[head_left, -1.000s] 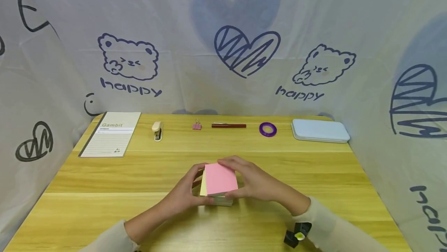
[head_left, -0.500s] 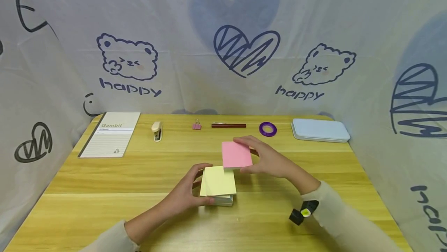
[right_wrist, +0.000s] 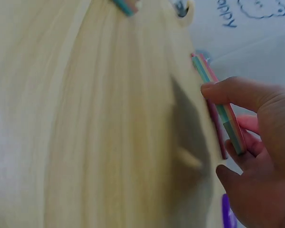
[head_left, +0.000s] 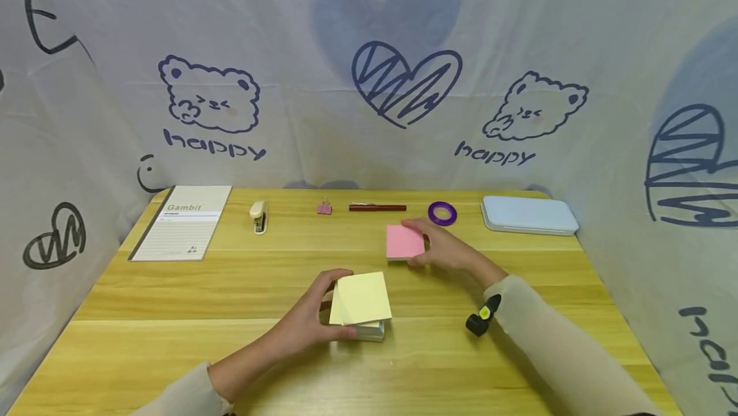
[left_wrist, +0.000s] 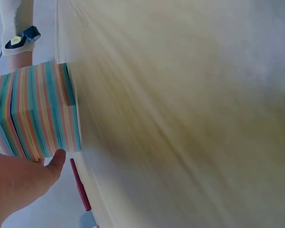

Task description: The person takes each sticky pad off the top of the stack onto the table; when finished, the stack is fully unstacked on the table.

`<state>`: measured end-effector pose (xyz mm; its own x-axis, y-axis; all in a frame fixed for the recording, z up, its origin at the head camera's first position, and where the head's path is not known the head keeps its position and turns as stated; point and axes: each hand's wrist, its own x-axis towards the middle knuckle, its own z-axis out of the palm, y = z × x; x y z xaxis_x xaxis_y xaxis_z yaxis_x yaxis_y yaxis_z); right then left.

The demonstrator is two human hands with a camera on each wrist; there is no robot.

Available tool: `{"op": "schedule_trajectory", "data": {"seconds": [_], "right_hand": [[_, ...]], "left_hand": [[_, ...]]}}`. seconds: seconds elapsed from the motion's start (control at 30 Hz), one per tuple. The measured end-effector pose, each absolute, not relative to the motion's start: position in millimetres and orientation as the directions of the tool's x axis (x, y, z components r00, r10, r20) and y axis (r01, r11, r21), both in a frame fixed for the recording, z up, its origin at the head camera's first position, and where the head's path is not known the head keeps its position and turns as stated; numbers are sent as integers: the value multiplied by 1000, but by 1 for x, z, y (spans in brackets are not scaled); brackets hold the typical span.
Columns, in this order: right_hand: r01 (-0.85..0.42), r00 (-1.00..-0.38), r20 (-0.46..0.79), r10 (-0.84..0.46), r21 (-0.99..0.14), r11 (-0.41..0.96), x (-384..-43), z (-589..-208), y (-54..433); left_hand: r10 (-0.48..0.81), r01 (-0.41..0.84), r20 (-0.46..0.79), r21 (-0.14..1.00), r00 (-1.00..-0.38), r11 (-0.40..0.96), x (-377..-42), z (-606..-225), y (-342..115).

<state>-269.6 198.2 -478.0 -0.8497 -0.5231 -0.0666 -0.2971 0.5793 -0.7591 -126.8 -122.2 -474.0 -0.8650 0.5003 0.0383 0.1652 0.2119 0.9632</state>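
The right hand (head_left: 446, 250) pinches a pink-topped pad (head_left: 402, 241); to the near left of that grip, the left hand (head_left: 308, 315) clasps a yellow-topped stack (head_left: 364, 299), some fingertips hidden. The right wrist view crops a purple ring (right_wrist: 225, 212) beside the grip.

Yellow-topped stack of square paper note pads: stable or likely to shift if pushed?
Probably shifts: the yellow-topped stack shows separate layers, visibly offset in the left wrist view. The top yellow square pad may slide first, since it sits skewed to what lies below. Rolling seems unlikely, given the flat sides.
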Motion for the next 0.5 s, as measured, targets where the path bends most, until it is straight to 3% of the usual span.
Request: {"op": "schedule_trajectory", "data": {"seconds": [0.2, 0.5], "right_hand": [[-250, -865, -86, -494, -779, 575, -275, -494, 203], [-337, -843, -55, -536, -721, 605, -278, -496, 206]], "left_hand": [[530, 200, 57, 956, -846, 216, -130, -475, -125], [572, 252, 69, 936, -817, 247, -137, -476, -129]]}}
